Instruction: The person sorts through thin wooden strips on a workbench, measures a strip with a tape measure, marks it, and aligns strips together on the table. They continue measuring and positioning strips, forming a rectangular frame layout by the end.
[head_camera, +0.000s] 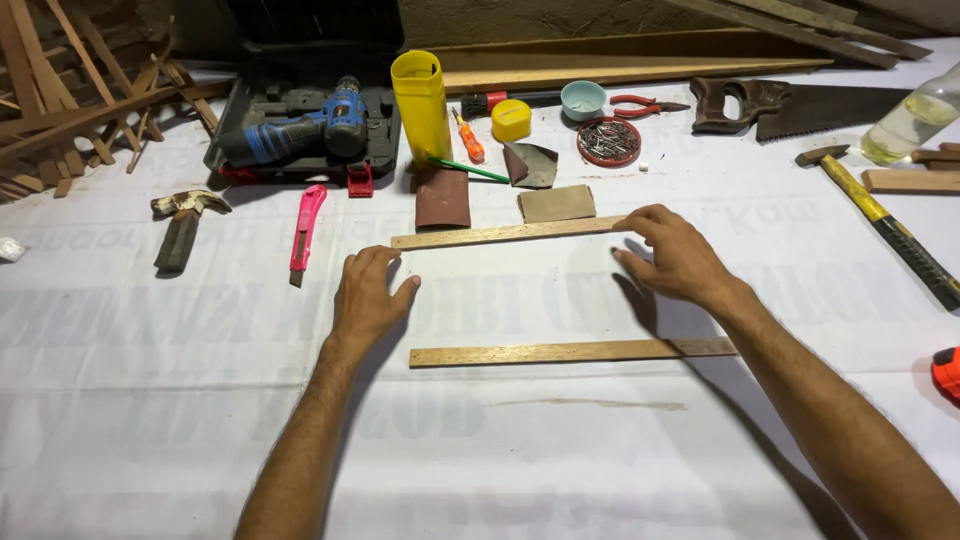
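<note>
my left hand (365, 300) and right hand (675, 255), both open, fingertips touching the ends of the upper wooden strip (505, 235).

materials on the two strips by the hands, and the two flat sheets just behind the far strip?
Far strip and near strip: look like bare, unfinished wood, pale tan with faint lengthwise grain and a matte face. The right hand touches the far strip's end; the left hand is at its other end. Reddish-brown sheet and tan sheet: probably sandpaper, thin, dull and slightly curled.

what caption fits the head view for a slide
Left hand and right hand at the ends of a wooden strip, second strip nearer.
</note>
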